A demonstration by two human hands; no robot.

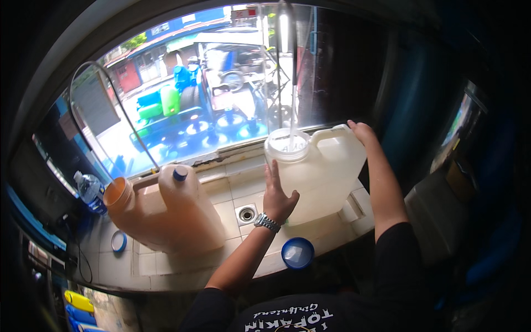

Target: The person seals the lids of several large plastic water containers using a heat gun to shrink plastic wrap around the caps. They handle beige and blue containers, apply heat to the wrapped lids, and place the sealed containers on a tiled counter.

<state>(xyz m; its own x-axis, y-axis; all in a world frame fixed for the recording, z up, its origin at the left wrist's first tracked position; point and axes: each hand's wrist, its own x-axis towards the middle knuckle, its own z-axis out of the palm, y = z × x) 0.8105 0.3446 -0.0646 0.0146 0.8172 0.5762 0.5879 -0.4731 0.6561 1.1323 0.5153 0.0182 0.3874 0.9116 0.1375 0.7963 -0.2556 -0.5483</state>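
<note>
A large translucent white plastic water jug [327, 182] stands upright in a tiled basin, with its wide threaded mouth uncapped. A thin metal filling spout [294, 99] reaches down to that mouth, and a stream runs into it. My left hand [278, 201], with a metal watch at the wrist, lies against the jug's near left side, fingers spread. At the top far right corner, my right hand [361, 132] grips the jug; some of its fingers are hidden behind the edge. A blue screw cap [298, 253] with a clear piece inside lies on the basin's front ledge.
An orange-tinted jug [178, 220] stands at left under a curved metal spout [112, 83]. Near it are a clear water bottle [89, 189] and a smaller cap [118, 241]. A drain [247, 214] sits between the jugs. Several blue containers [228, 120] show through the window.
</note>
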